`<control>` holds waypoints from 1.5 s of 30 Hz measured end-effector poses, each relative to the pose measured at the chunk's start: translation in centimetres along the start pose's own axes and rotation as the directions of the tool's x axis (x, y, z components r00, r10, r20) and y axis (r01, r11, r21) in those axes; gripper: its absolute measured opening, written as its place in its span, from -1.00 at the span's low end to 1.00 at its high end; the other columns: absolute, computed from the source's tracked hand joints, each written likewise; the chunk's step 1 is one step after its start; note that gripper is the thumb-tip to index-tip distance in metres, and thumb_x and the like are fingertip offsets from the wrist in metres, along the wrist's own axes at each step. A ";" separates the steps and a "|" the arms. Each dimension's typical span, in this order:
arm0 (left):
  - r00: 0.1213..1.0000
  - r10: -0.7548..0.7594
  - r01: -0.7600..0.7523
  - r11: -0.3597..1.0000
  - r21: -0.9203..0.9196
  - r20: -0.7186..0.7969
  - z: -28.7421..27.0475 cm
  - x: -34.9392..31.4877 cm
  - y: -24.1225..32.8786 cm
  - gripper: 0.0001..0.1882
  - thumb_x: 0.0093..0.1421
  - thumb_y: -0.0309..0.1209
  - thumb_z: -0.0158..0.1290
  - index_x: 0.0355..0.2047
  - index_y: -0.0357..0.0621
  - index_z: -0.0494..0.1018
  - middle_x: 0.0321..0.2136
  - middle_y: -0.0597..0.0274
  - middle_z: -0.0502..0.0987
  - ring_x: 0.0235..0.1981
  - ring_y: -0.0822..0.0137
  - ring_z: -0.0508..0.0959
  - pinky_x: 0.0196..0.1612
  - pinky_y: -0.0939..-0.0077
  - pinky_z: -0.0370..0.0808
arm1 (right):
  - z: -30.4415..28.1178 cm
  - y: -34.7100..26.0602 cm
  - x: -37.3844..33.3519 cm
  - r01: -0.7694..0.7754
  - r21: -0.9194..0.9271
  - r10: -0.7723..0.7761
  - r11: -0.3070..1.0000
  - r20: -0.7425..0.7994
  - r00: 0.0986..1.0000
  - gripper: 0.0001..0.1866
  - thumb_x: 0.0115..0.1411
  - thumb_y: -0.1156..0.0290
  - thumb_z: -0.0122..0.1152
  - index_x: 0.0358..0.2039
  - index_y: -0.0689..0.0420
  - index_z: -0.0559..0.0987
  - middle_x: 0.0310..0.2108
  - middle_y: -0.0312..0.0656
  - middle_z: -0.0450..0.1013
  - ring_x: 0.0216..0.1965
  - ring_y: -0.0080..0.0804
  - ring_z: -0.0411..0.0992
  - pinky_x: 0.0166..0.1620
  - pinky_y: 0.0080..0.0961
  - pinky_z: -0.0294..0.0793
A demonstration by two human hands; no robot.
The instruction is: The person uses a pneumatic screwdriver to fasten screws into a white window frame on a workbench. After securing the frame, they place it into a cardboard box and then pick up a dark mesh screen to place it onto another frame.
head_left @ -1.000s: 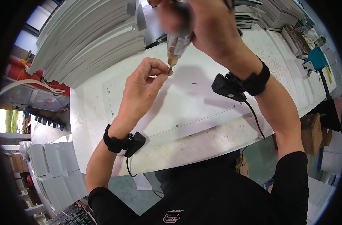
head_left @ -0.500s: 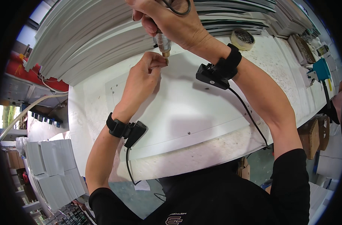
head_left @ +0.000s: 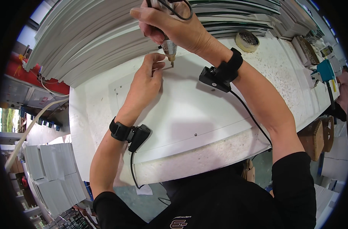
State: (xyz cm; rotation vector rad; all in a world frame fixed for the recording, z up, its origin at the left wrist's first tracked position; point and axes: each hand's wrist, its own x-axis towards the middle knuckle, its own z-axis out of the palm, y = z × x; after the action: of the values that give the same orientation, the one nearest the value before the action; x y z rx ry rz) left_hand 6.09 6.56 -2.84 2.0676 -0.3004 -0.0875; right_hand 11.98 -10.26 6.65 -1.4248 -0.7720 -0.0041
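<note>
Here, at the top centre of the frame, the right hand (head_left: 176, 28) grasps a power screwdriver (head_left: 169, 46), its fingers wrapped round the body and its narrow tip pointing down at a white panel (head_left: 178, 103). The left hand (head_left: 145, 82) is just beside the tip, left of centre, with its fingers loosely curled; whether anything is pinched between them I cannot tell. The panel lies flat across the middle of the frame on a pale worktable (head_left: 92, 110), and a small dark fastener (head_left: 195, 134) sits near its lower edge. A round tub (head_left: 248, 47) of small metal pieces stands at the upper right, near stacked sheets (head_left: 235, 19), while pale boards (head_left: 94, 38) fill the upper left. A teal tool (head_left: 326, 70) is at the far right.
</note>
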 end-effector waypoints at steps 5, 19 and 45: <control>0.999 0.027 -0.028 0.999 0.024 0.018 0.2 0.0 0.0 -0.59 0.38 -0.54 -0.11 0.23 -0.20 0.26 0.14 0.01 0.49 0.19 0.23 0.50 0.25 0.35 0.37 | 1.5 1.5 0.8 0.122 -0.090 -0.118 0.988 0.057 0.991 -0.67 0.23 0.10 0.41 -0.45 0.12 0.63 -0.60 -0.31 0.55 -0.65 -0.70 0.39 -0.58 -0.67 0.39; 0.918 0.351 -0.396 0.832 0.388 0.184 7.5 -3.3 6.6 -0.77 0.22 -0.42 0.22 -0.12 -0.17 0.55 -0.28 0.09 0.56 -0.22 0.06 0.57 -0.12 0.24 0.53 | -9.6 -11.5 -11.6 0.179 -0.137 -0.206 0.974 -0.222 0.953 -0.64 0.42 0.06 0.17 -0.34 0.10 0.49 -0.47 -0.30 0.47 -0.68 -0.74 0.32 -0.58 -0.71 0.33; 0.903 -0.073 0.336 0.734 -0.591 0.422 12.2 -4.9 8.4 -0.87 0.38 -0.52 0.13 -0.11 -0.20 0.44 -0.24 0.19 0.59 -0.24 0.41 0.60 -0.06 0.51 0.63 | -9.2 -13.4 -19.1 0.311 0.473 0.052 0.824 -0.612 0.789 -0.60 0.47 0.10 0.04 -0.39 0.18 0.39 -0.54 -0.23 0.36 -0.77 -0.59 0.25 -0.67 -0.57 0.29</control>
State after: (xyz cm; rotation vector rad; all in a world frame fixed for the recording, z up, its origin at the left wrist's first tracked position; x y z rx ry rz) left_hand -2.45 -6.48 -1.85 1.3513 -0.2196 -0.6482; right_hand -4.19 -29.20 9.74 -0.7218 -0.2868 -0.3162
